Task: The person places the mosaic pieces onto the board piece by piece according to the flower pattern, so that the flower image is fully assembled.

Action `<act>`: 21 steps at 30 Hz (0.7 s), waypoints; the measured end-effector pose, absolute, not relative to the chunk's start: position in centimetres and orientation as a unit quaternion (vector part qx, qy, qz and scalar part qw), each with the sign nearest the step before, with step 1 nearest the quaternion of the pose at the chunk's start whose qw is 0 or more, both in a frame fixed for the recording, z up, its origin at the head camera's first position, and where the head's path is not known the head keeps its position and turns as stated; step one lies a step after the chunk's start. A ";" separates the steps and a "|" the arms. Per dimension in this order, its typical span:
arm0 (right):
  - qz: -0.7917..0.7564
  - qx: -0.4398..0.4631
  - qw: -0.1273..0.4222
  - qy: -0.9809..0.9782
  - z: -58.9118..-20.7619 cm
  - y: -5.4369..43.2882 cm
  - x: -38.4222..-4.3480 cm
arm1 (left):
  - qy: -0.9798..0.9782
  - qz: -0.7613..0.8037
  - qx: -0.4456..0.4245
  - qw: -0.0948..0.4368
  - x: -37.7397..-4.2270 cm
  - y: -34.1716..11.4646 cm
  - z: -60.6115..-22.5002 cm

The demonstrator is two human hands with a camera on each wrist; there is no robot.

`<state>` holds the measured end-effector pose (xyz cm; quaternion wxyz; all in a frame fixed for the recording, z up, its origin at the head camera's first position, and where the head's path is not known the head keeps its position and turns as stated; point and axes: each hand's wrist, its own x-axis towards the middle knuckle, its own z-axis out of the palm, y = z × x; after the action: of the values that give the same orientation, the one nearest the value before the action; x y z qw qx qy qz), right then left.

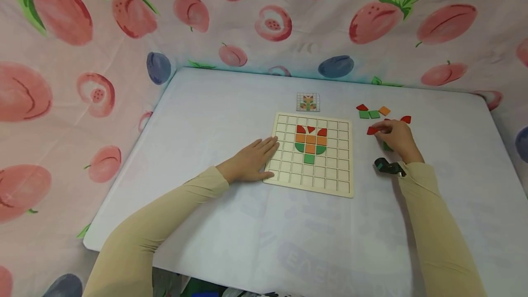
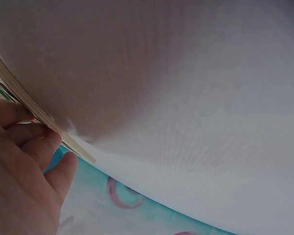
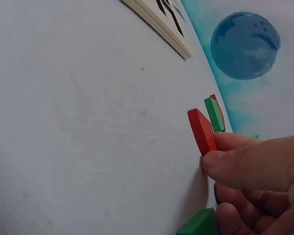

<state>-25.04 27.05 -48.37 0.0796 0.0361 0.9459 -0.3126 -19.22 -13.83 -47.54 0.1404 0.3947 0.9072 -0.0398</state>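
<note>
A pale wooden grid board (image 1: 338,168) lies on the white table, with red, orange and green tiles (image 1: 310,139) set near its upper middle. My left hand (image 1: 252,159) rests at the board's left edge, fingers extended and touching it; the left wrist view shows the fingertips (image 2: 54,139) against the board's side. To the right of the board, my right hand (image 1: 397,139) pinches a red tile (image 3: 201,131) between thumb and forefinger, just above the table. Part of a green tile (image 3: 200,224) shows below that hand.
Loose green tiles (image 1: 369,114), an orange tile (image 1: 384,111) and a red tile (image 1: 362,107) lie beyond my right hand. Another red tile (image 1: 406,119) is at its far side. A small pattern card (image 1: 308,102) lies behind the board. A fruit-print cloth (image 1: 272,22) hangs behind the table.
</note>
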 end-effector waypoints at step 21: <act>-0.307 0.035 0.049 0.950 -49.0 26.3 -25.1 | 0.906 -0.041 0.398 0.136 -19.3 -13.9 -47.8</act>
<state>-25.15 26.28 -48.97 0.0494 0.0349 0.9497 -0.3074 -19.33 -13.92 -47.84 0.1365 0.3981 0.9062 -0.0406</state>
